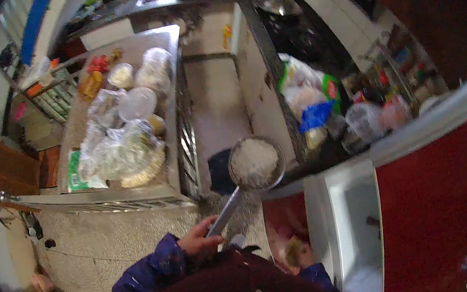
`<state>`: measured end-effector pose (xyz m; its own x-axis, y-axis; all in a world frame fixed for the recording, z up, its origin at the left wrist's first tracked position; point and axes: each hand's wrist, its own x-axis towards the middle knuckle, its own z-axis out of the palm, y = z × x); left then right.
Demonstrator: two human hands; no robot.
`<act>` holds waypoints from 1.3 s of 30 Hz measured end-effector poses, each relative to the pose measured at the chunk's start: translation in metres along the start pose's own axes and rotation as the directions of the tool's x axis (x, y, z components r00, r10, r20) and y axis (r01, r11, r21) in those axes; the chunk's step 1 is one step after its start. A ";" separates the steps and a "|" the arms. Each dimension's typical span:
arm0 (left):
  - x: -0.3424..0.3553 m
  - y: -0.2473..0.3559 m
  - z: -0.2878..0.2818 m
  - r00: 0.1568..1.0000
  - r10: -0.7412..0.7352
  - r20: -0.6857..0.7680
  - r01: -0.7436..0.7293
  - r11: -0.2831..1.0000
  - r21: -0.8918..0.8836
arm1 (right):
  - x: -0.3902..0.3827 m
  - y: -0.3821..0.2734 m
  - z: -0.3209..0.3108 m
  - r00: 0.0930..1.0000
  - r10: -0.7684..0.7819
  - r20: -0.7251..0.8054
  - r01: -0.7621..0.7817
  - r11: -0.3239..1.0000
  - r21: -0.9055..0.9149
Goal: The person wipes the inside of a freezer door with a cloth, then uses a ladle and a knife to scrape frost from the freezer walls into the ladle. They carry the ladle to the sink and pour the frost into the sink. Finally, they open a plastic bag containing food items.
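Note:
My left hand (199, 240) is closed round the wide grey handle of a round pan (281, 166). The pan is held out in front of me over the floor, at the right-hand counter's near end. White food (254, 161), possibly rice, lies inside; its kind is not clear. My right hand (299, 255) is low, close to my body beside the white cabinet's opening. Blur and shade hide its fingers, and I cannot make out whether it holds anything.
On the left stands a metal-framed table (160, 42) with plastic bags (120, 154), a bowl (121, 76) and a round translucent lid (137, 103). The dark counter (276, 67) at right carries more bags (304, 90). A white cabinet (356, 218) opens near my right.

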<state>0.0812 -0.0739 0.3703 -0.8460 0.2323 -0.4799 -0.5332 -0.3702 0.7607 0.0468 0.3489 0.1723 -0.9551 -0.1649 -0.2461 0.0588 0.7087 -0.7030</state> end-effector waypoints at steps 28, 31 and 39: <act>-0.060 0.050 -0.033 0.960 0.237 -0.149 -0.240 0.971 0.003 | 0.146 -0.198 -0.017 0.922 -0.114 0.369 -0.269 0.497 0.825; -0.035 0.051 -0.029 0.978 0.104 -0.179 -0.102 0.995 0.023 | 0.092 -0.116 -0.062 0.976 0.010 0.219 -0.207 0.367 0.907; 0.007 0.053 0.003 0.999 0.026 -0.036 -0.026 1.000 0.004 | 0.068 -0.060 -0.161 0.544 0.710 -0.447 0.183 0.419 0.889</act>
<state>0.0464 -0.0893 0.4088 -0.8591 0.1895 -0.4754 -0.5109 -0.3726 0.7747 -0.0680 0.4059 0.3051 -0.6076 0.7201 -0.3352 0.1086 -0.3427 -0.9331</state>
